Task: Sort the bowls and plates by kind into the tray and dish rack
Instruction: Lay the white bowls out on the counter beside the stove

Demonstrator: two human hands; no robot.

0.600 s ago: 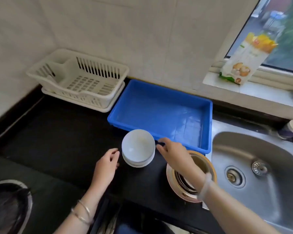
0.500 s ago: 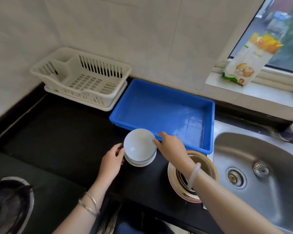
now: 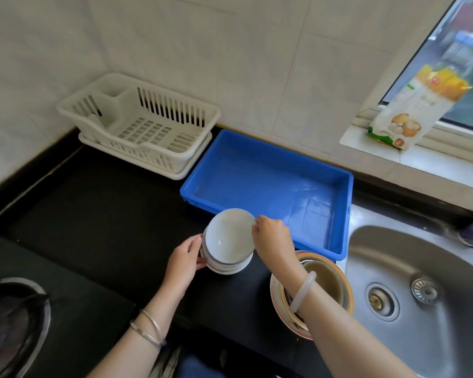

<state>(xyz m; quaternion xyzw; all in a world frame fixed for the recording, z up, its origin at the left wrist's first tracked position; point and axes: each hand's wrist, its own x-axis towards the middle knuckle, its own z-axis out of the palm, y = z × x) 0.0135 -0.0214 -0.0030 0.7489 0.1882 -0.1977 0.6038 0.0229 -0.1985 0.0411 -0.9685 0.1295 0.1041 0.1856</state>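
A stack of white bowls [image 3: 224, 261] stands on the black counter just in front of the blue tray [image 3: 268, 175]. My right hand [image 3: 271, 237] grips the right rim of the top white bowl [image 3: 228, 236], which is tilted up off the stack. My left hand [image 3: 185, 257] presses against the left side of the stack. The white dish rack [image 3: 139, 124] sits at the back left with nothing in it. A pile of brown-rimmed plates and a bowl [image 3: 322, 279] lies under my right forearm, partly hidden.
A steel sink [image 3: 426, 290] lies to the right of the tray. A gas burner [image 3: 14, 320] is at the lower left. A food packet [image 3: 410, 110] leans on the window sill. Black counter [image 3: 99, 227] stretches between burner and bowls.
Both hands have closed in on the bowl stack. My right hand took hold of the top bowl's rim and tilted it up; my left hand came against the stack's side.
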